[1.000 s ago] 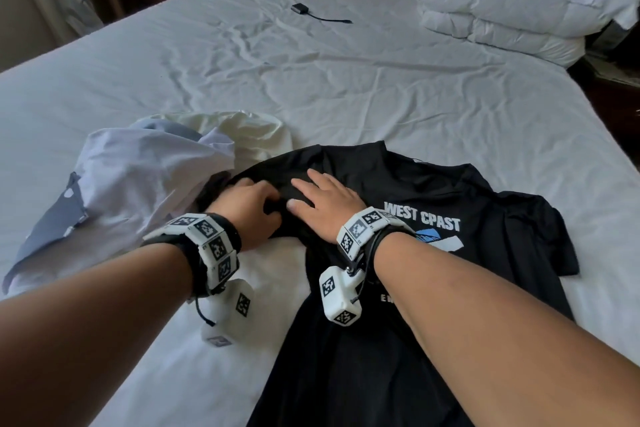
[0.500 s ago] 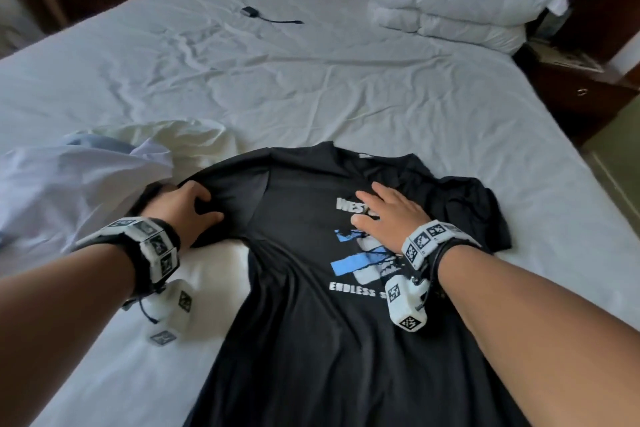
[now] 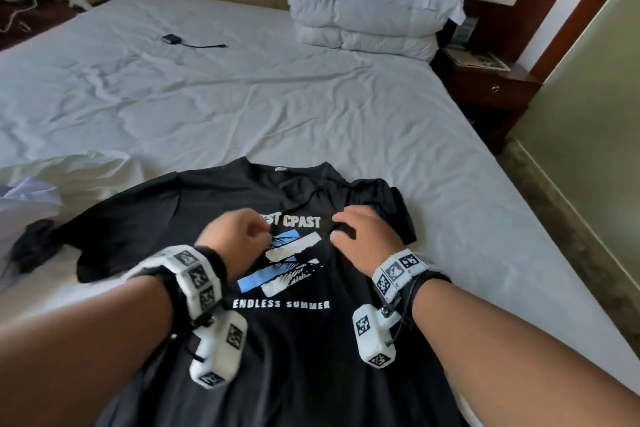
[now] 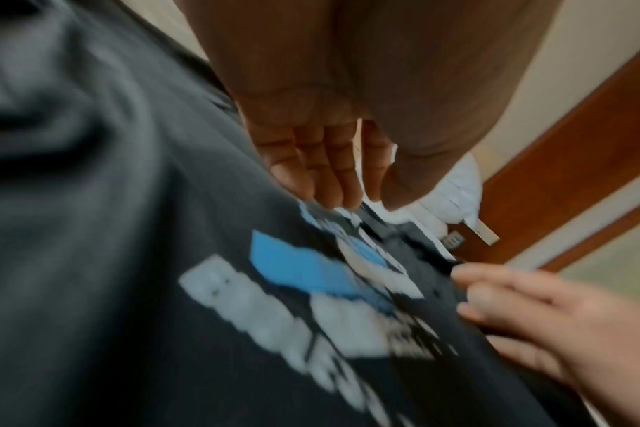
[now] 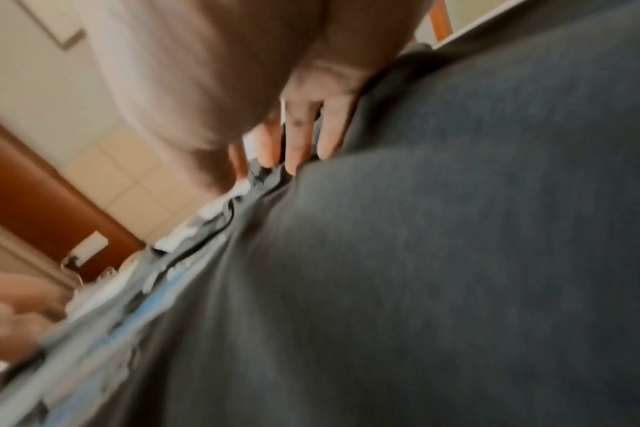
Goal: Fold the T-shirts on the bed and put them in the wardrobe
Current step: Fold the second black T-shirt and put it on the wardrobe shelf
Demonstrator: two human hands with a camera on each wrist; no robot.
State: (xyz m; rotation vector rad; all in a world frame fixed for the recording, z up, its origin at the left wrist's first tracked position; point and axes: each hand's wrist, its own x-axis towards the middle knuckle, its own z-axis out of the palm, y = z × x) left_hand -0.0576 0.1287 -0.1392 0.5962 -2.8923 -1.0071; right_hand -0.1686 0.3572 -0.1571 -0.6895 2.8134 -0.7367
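A black T-shirt (image 3: 294, 340) with a "WEST COAST / ENDLESS SUMMER" print lies face up on the white bed (image 3: 311, 114), collar away from me. My left hand (image 3: 242, 236) is over the chest print, and in the blurred left wrist view its fingertips (image 4: 325, 196) touch the cloth. My right hand (image 3: 360, 232) sits near the shirt's right shoulder. Its thumb and fingers (image 5: 296, 156) pinch a raised ridge of black fabric (image 5: 457, 260). The shirt's left sleeve lies spread out; the right sleeve is bunched beyond my right hand.
More garments lie at the left: a pale blue one (image 3: 31, 198), a cream one (image 3: 69, 166) and a dark crumpled piece (image 3: 31, 246). Stacked pillows (image 3: 370, 7) and a small black device with cable (image 3: 171, 39) lie farther up. A nightstand (image 3: 485, 87) stands beyond the bed's right edge.
My left hand has let go of the left sleeve and moved right onto the chest print. My right hand slid up and right toward the shoulder and gathered fabric there.
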